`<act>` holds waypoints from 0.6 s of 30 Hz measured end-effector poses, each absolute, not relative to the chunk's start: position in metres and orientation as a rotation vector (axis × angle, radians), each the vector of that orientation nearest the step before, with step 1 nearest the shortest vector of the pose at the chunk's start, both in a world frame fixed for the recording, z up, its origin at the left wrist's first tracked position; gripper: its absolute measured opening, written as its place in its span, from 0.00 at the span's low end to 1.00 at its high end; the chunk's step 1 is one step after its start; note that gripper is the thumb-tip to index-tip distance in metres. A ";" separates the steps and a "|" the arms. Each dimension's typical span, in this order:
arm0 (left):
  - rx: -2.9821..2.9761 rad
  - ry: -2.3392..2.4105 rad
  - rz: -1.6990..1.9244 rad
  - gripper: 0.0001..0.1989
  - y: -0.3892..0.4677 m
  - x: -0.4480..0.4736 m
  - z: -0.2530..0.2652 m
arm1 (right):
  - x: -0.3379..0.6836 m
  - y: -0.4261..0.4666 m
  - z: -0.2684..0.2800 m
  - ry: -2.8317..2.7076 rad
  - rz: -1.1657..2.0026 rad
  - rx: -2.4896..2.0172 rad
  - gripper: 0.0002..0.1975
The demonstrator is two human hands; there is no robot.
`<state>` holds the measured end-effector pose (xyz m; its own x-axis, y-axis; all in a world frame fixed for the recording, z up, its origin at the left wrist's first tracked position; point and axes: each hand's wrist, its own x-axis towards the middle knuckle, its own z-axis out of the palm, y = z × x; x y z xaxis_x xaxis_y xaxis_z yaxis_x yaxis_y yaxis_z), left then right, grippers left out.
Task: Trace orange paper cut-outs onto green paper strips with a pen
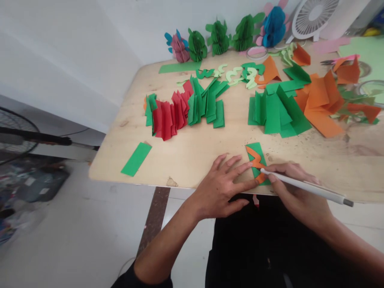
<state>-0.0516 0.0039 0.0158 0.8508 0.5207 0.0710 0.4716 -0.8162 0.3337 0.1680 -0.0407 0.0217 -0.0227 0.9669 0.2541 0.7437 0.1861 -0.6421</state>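
Near the front edge of the table lies a green paper strip [256,148] with a wavy orange paper cutout [254,155] on top of it. My left hand [223,182] is spread, its fingertips pressing on the cutout from the left. In my right hand [295,186] is a white pen [306,185], slanted, its tip at the cutout's right edge. Whether the pen has left a line cannot be seen. Another green paper strip [137,159] lies flat farther left.
Folded red papers [168,118] and folded green papers [207,102] stand mid-table. More green [274,112] and orange papers [324,96] lie to the right. Pale green cutouts [234,75] sit behind. Honeycomb paper figures [219,38] and a white fan [313,16] line the wall.
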 end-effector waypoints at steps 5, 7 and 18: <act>2.718 0.749 0.234 0.22 0.004 -0.052 0.017 | 0.167 -0.041 0.021 -1.847 0.416 -1.602 0.06; 2.715 0.747 0.233 0.22 0.004 -0.052 0.017 | 0.166 -0.041 0.022 -1.862 0.403 -1.602 0.06; 2.726 0.739 0.243 0.23 0.004 -0.052 0.016 | 0.165 -0.037 0.019 -1.932 0.321 -1.557 0.06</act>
